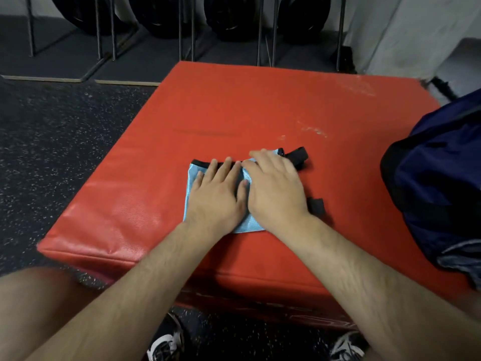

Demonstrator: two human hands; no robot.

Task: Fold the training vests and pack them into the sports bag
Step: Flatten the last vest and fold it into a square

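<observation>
From the head camera, a small folded light-blue mesh training vest with black trim point(192, 184) lies on the red vinyl padded block point(234, 105), about midway between its left and right edges and nearer the front edge than the back. Both hands are flat on top of it. The left hand point(217, 196) has straight, slightly spread fingers point(227, 165) reaching the vest's black far hem. The right hand point(273, 188) sits just beside it, touching it, fingers laid out flat and holding nothing, though they are a little blurred. Two black strap ends point(299, 156) poke out from under the right hand towards the block's right edge. The dark navy fabric sports bag point(437, 183) slumps on the block's right edge, well apart from the vest; I can't see its opening. This looks like the pressing-flat that finishes a fold. Next, I'd judge, the loose straps need tucking in. Then the bundle must be gripped from both sides so it doesn't spring open on the way across to the bag.
</observation>
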